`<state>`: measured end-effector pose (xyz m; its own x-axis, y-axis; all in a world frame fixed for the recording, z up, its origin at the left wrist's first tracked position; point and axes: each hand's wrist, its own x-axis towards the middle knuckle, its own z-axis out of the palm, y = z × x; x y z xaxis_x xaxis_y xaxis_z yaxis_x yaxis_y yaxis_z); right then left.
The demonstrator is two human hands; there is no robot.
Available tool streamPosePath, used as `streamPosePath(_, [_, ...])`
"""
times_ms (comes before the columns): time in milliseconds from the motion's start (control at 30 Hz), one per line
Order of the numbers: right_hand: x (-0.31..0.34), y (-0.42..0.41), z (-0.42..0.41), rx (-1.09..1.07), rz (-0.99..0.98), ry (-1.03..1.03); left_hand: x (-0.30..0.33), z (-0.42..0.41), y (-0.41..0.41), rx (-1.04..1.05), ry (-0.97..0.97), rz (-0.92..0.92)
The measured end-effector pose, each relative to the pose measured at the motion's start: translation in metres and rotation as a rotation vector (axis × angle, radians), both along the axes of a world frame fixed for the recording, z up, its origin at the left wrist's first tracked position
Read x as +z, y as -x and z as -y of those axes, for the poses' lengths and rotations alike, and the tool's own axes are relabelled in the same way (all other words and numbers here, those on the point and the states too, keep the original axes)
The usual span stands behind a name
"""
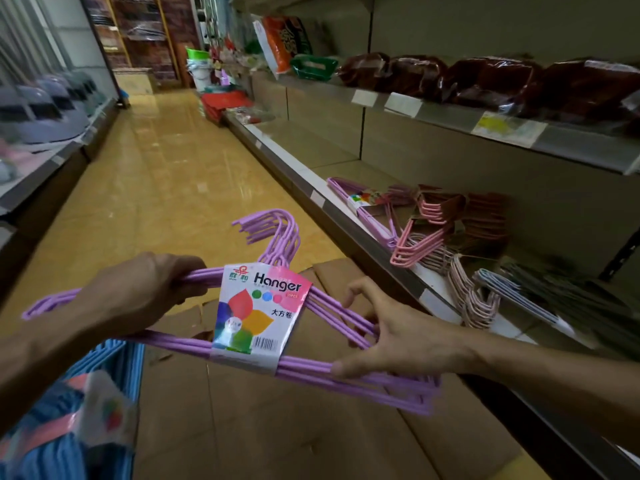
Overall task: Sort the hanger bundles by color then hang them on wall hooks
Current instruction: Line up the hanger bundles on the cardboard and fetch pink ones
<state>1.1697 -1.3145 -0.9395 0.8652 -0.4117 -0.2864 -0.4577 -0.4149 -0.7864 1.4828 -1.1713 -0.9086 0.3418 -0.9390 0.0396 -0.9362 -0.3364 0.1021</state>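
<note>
The left hand (pixel 145 292) is curled round the upper left arm of a purple hanger bundle (pixel 346 368), which is gripped just left of its paper label (pixel 259 317). The right hand (pixel 391 337) is spread loosely at the bundle's right end: the thumb is laid along the bottom bars and the fingers are hooked over the upper bars. The bundle is held level above flattened cardboard (pixel 294 427) on the floor, with its hooks pointed away down the aisle. A blue hanger bundle (pixel 121 358) is seen below the left forearm. On the low shelf (pixel 346 220) to the right, another purple bundle (pixel 367 216), pink bundles (pixel 422 237), a pale blue bundle (pixel 512 292) and darker bundles (pixel 588 299) are laid side by side.
</note>
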Motion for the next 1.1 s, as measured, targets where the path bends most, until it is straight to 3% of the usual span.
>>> streamPosePath(167, [-0.003, -0.014, 0.001, -0.163, 0.026, -0.448, -0.001, -0.014, -0.01, -0.043, 0.114, -0.067])
streamPosePath(367, [-0.01, -0.018, -0.003, 0.109, 0.057, -1.041, -0.007, -0.021, -0.012, -0.062, 0.187, -0.135])
streamPosePath(533, [-0.008, -0.027, -0.018, 0.288, 0.118, -1.322, -0.002, -0.026, -0.003, -0.142, 0.246, -0.261])
streamPosePath(833, [-0.01, -0.028, -0.032, 0.105, 0.179, -1.081, -0.004, -0.02, -0.004, -0.234, 0.036, -0.183])
streamPosePath(900, [-0.012, -0.028, -0.032, 0.08, 0.174, -1.045, 0.001, -0.019, 0.004, -0.227, 0.014, -0.387])
streamPosePath(1000, [-0.018, -0.033, -0.032, 0.049, 0.17, -0.964, 0.009, -0.015, 0.024, -0.208, 0.156, -0.892])
streamPosePath(1100, [-0.025, -0.042, -0.039, 0.005, 0.163, -0.887, 0.013, -0.006, 0.04, -0.138, 0.291, -1.047])
